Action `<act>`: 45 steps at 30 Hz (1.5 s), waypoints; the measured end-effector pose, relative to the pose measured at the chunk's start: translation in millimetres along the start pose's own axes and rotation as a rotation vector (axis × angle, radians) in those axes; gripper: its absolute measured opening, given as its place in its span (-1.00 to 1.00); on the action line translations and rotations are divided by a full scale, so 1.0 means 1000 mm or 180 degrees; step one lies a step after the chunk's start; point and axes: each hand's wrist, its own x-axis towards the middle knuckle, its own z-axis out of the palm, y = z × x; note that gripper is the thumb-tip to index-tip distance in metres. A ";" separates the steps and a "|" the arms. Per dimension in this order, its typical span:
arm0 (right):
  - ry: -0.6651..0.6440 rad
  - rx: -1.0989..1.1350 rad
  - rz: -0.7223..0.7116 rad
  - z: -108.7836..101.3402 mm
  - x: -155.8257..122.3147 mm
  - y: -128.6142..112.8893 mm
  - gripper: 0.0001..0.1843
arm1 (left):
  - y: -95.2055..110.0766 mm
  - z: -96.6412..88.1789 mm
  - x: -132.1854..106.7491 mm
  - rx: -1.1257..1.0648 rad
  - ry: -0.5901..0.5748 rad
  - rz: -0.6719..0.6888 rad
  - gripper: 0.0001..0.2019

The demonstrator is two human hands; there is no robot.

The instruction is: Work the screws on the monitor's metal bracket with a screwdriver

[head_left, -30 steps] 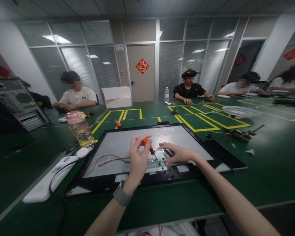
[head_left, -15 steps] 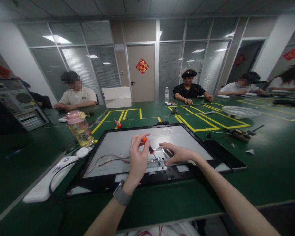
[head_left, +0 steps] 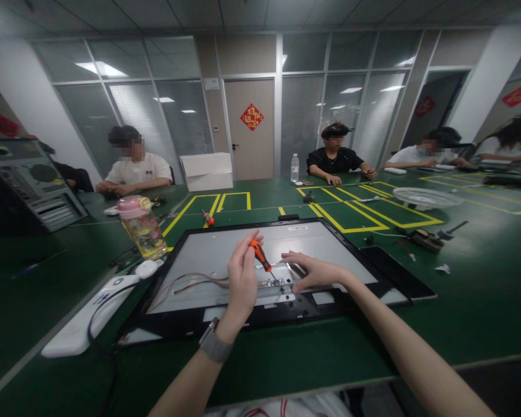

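Note:
A black-framed monitor panel (head_left: 208, 246) lies flat on the green table in front of me, its grey metal back up and thin coloured wires (head_left: 191, 282) running across it. My left hand (head_left: 242, 279) pinches a small orange-handled screwdriver (head_left: 260, 256), tip down on a little circuit board (head_left: 272, 283) near the panel's front edge. My right hand (head_left: 313, 271) rests on the panel beside the board, fingers bent and pressing down on it. A grey watch sits on my left wrist.
A pink-lidded bottle (head_left: 139, 227) and a white cover with a black cable (head_left: 84, 317) lie at left. A computer case (head_left: 30, 182) stands far left. A fan grille (head_left: 425, 197), small tools (head_left: 423, 237) and a dark slab (head_left: 397, 272) lie at right. Several people sit across the table.
My left hand has turned the screwdriver, so more of the orange handle shows and it leans further over. My right hand has stayed in place.

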 end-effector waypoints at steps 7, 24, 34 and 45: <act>0.0022 0.0017 -0.0025 0.000 0.000 0.000 0.11 | 0.005 0.000 0.001 0.0233 -0.0023 0.0136 -0.74; 0.0015 -0.0014 0.0014 0.000 0.001 0.000 0.11 | 0.003 0.002 0.000 -0.0006 0.0027 0.0120 -0.70; 0.0012 0.0040 -0.0004 0.000 0.000 0.000 0.07 | 0.003 0.001 0.000 0.0023 0.0045 0.0157 -0.69; 0.0036 -0.0006 -0.0015 0.001 0.002 0.005 0.11 | 0.001 0.000 0.003 0.0201 0.0110 0.0153 -0.77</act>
